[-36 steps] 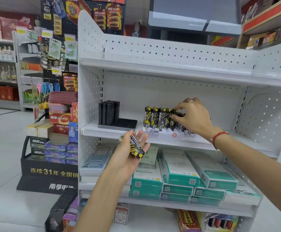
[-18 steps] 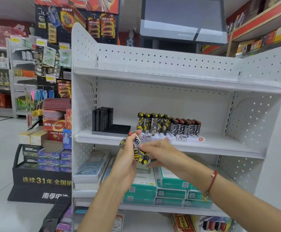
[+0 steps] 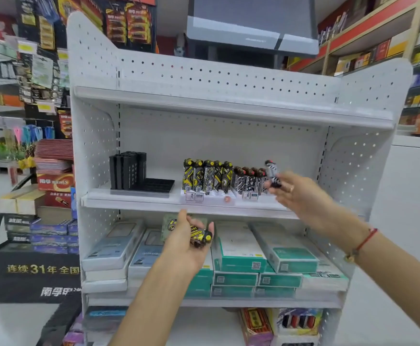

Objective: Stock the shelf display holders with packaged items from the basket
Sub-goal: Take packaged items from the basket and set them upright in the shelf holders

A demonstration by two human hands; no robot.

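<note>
Right grip (image 3: pixel 293 193) pinches packet (image 3: pixel 271 174) beside row's (image 3: pixel 250 181) end.

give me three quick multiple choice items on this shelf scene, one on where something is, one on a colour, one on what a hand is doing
1. Where does the black holder stack stand?
A. left end of the middle shelf
B. top shelf
C. floor

2. What colour marks the packs in the left hand?
A. pink and white
B. yellow and black
C. plain green

3. What is the right hand doing?
A. resting flat on the shelf
B. hanging idle
C. pinching a black-and-white pack beside the row

Answers:
1. A, it stands left of the yellow-and-black row on the middle shelf.
2. B, yellow caps and print show on dark wrap.
3. C, the fingers pinch the pack at the row's right end.
</note>
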